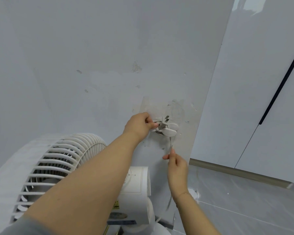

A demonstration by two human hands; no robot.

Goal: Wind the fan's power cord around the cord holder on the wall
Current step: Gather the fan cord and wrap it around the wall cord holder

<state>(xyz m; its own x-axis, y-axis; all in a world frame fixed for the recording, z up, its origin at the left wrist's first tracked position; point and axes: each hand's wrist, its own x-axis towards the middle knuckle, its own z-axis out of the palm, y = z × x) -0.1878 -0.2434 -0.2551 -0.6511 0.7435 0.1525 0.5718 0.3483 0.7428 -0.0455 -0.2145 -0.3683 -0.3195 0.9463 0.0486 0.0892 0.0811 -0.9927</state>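
A white cord holder (171, 129) with rounded lobes is stuck to the grey wall (92, 56). Turns of the fan's grey power cord (170, 143) lie around it, and the plug's prongs stick out above it. My left hand (139, 125) presses on the holder's left side, fingers closed over the wound cord there. Just below the holder, my right hand (176, 164) pinches the cord, which runs taut up to the holder and hangs blurred below my wrist. The white fan (58, 167) stands at the lower left, partly behind my left arm.
The fan's white body and control panel (136, 182) sit directly under my arms. A glossy white cabinet (253, 107) with a dark vertical handle stands to the right, past the wall's corner. Grey tiled floor (244, 209) lies at the lower right.
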